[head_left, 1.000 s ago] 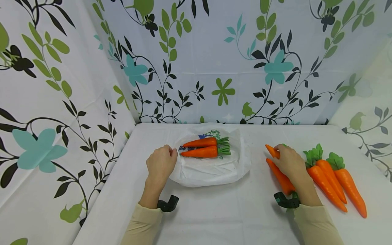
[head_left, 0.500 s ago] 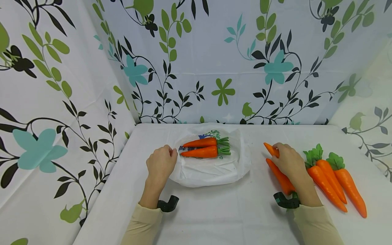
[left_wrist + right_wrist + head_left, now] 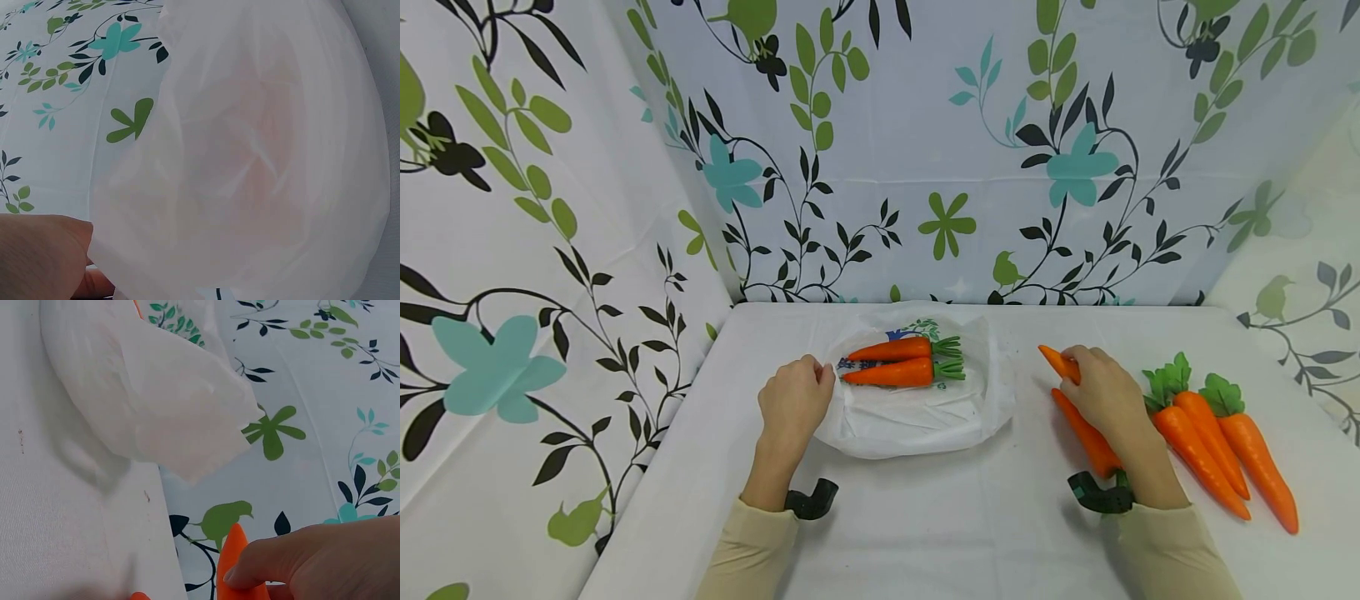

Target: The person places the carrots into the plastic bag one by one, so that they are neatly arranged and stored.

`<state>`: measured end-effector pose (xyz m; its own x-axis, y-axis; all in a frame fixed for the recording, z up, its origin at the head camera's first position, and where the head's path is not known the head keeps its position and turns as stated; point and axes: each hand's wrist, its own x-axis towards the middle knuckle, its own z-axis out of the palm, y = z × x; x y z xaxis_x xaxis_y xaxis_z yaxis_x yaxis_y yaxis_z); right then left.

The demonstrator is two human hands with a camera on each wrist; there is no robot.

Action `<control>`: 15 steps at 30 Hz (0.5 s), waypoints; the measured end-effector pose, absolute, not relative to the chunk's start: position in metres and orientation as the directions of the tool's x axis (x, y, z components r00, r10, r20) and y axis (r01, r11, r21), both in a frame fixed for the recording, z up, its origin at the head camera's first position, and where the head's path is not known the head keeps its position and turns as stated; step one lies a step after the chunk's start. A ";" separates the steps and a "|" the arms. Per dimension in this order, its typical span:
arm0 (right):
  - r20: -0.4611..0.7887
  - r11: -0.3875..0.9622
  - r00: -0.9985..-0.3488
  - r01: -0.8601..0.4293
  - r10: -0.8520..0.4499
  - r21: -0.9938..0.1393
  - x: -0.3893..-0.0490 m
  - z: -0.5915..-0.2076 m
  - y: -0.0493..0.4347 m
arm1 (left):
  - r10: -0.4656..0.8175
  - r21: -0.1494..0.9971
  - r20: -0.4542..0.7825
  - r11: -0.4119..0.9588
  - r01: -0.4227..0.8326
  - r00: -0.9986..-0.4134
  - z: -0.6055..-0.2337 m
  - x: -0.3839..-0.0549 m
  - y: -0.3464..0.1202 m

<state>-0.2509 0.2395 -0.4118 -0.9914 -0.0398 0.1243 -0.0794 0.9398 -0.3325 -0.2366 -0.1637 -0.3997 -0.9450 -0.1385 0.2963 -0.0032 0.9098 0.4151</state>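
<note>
A white plastic bag (image 3: 910, 425) lies open at the middle of the table, with two orange carrots (image 3: 891, 372) side by side in it, green stalks to the right. My left hand (image 3: 796, 398) pinches the bag's left edge; in the left wrist view the raised bag wall (image 3: 250, 156) hides the carrots inside. My right hand (image 3: 1103, 390) grips another carrot (image 3: 1056, 364), its pointed end sticking out to the left past the fingers. In the right wrist view the thumb presses along this carrot (image 3: 234, 553). Below that hand rests one more carrot (image 3: 1084, 429), partly covered by the wrist.
Three carrots with leafy green tops, the nearest (image 3: 1202, 462) beside the right forearm and the outermost (image 3: 1258, 467) farther right, lie on the white table (image 3: 925, 533). A leaf-patterned curtain (image 3: 865, 167) hangs behind the table's back edge.
My right hand has shifted slightly left and away from me with its carrot, whose tip now reaches nearer the bag. The left hand and the bag stay where they were.
</note>
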 end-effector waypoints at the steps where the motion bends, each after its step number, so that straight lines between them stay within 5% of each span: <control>1: 0.127 0.939 -0.991 -0.084 -0.043 -0.333 -0.251 -0.411 0.239 | -0.139 0.416 0.297 0.910 -0.003 -0.945 -0.400 -0.236 -0.164; 15: 0.156 0.936 -0.986 -0.101 -0.051 -0.337 -0.248 -0.403 0.231 | -0.138 0.417 0.303 0.909 0.000 -0.943 -0.400 -0.236 -0.164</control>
<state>-0.2477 0.2310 -0.4026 -0.9864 -0.0505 0.1564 -0.1014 0.9361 -0.3368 -0.2364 -0.1642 -0.3999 -0.9429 -0.1385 0.3030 0.0005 0.9089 0.4170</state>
